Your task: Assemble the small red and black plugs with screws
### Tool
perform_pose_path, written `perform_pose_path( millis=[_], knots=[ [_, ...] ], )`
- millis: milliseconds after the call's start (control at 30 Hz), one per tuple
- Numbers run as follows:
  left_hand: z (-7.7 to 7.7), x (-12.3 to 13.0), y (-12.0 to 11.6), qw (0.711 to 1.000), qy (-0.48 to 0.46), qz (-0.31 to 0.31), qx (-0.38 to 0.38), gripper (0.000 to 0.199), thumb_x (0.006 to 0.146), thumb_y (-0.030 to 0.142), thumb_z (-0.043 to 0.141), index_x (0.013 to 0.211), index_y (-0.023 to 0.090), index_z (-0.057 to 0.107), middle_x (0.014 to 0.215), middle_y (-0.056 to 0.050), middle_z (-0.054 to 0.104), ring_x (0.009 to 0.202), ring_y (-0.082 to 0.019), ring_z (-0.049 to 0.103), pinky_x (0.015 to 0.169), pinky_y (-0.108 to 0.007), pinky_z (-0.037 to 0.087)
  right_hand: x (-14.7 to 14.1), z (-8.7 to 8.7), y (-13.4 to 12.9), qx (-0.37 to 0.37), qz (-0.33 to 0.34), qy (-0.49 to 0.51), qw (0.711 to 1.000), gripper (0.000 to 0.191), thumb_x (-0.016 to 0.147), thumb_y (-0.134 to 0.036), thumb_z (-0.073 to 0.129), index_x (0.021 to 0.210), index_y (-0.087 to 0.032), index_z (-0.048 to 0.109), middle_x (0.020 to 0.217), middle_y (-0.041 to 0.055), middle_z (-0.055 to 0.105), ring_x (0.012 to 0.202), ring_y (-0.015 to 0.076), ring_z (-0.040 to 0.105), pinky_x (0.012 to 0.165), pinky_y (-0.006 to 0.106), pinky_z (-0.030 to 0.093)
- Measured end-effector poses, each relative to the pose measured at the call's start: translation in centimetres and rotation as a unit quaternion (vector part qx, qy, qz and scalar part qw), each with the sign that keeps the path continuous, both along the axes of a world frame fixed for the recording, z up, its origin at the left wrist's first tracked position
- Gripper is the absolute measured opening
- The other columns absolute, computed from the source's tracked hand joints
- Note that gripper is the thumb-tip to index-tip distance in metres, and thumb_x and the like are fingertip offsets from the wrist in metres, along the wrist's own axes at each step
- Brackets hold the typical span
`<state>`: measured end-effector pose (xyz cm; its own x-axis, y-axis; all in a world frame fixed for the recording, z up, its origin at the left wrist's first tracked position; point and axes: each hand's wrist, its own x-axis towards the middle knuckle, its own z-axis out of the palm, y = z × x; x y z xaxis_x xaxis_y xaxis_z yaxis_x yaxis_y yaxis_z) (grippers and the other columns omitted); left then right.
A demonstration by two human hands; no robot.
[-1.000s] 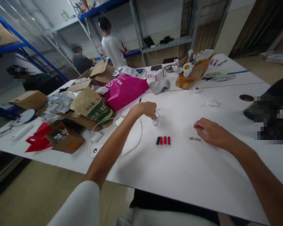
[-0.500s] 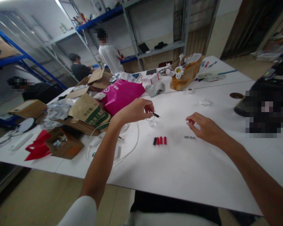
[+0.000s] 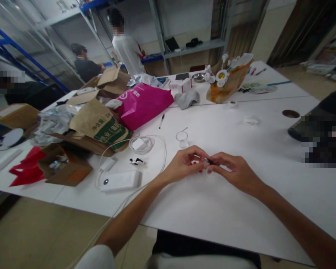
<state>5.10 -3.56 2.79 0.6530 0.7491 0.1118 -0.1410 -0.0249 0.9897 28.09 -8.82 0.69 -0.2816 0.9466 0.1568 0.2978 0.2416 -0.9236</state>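
My left hand (image 3: 186, 161) and my right hand (image 3: 232, 168) meet above the white table. Their fingertips are closed around a small dark cylindrical piece (image 3: 209, 161) from both sides. Fingers cover much of it, so its exact kind does not show. Just behind the left fingers, bits of small red cylinders (image 3: 194, 163) peek out, mostly hidden. A thin wire loop (image 3: 182, 136) and a small clear round piece (image 3: 184, 144) lie just beyond my left hand.
To the left lie a white power bank (image 3: 120, 181), a coiled white cable (image 3: 142, 145) and a small open carton (image 3: 65, 170). A pen (image 3: 161, 121) rests near the magenta bag (image 3: 145, 102). At the right sits a dark bag (image 3: 327, 123). Other people are in the background.
My left hand has come right and nearer with a small dark piece, and my right hand has moved left and closed on it. The view has shifted slightly.
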Motion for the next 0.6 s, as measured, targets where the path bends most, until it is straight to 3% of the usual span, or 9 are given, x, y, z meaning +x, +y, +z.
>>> perform_pose_path(
  millis=[167, 267, 433, 600],
  knots=[
    [-0.9, 0.3, -1.1, 0.996, -0.043, 0.067, -0.038, 0.023, 0.088, 0.028, 0.091, 0.101, 0.014, 0.080, 0.103, -0.007, 0.069, 0.081, -0.012, 0.067, 0.073, -0.026, 0.056, -0.8, -0.6, -0.3, -0.087, 0.003, 0.023, 0.996, 0.025, 0.100, -0.050, 0.075, 0.109, -0.027, 0.069, 0.103, 0.0045, 0.084, 0.097, 0.0261, 0.081, 0.086, 0.037, 0.063],
    [-1.2, 0.6, -1.4, 0.994, -0.055, 0.088, -0.033, 0.022, 0.088, 0.027, 0.091, 0.103, 0.014, 0.081, 0.106, -0.007, 0.070, 0.088, -0.013, 0.068, 0.077, -0.027, 0.056, -1.4, -0.6, -0.5, -0.074, -0.007, 0.011, 0.997, 0.023, 0.102, -0.048, 0.073, 0.108, -0.027, 0.068, 0.102, 0.0047, 0.082, 0.096, 0.0251, 0.079, 0.085, 0.037, 0.062],
    [-1.2, 0.8, -1.7, 0.991, -0.085, 0.106, -0.017, 0.022, 0.089, 0.027, 0.090, 0.106, 0.017, 0.079, 0.106, -0.007, 0.073, 0.097, -0.016, 0.071, 0.088, -0.030, 0.058, -1.6, -0.4, -0.2, 0.025, 0.003, -0.012, 1.000, 0.019, 0.102, -0.044, 0.073, 0.095, -0.026, 0.071, 0.097, 0.0040, 0.072, 0.086, 0.0207, 0.069, 0.080, 0.035, 0.059],
    [-0.8, 0.7, -1.8, 0.992, -0.031, 0.119, 0.022, 0.021, 0.094, 0.032, 0.086, 0.106, 0.017, 0.078, 0.108, -0.010, 0.074, 0.101, -0.020, 0.072, 0.092, -0.036, 0.061, -1.8, -0.8, -0.2, -0.052, 0.002, 0.062, 0.997, 0.017, 0.102, -0.043, 0.075, 0.100, -0.026, 0.074, 0.098, 0.0042, 0.075, 0.091, 0.0223, 0.073, 0.081, 0.036, 0.063]
  ],
)
